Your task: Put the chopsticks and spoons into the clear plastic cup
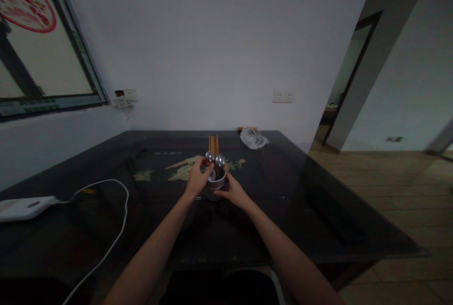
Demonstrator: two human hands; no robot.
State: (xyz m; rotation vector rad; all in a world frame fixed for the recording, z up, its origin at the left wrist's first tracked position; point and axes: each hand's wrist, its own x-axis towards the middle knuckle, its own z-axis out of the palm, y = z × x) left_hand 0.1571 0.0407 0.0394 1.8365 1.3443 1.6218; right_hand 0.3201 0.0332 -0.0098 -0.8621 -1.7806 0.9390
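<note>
A metal cup stands upright on the dark table, holding several wooden chopsticks and metal spoons with their bowls up. One spoon bowl rises at the cup's right side; another spoon is beside my left fingertips. My left hand is at the cup's left rim, thumb and fingers closed around a small shiny metal piece that looks like a spoon. My right hand grips the cup's right side, thumb low in front and fingers behind it.
The dark glossy table carries a flower print. At its back right lies a crumpled clear plastic bag. A white device with a white cable occupies the left side. A dark flat object lies at right.
</note>
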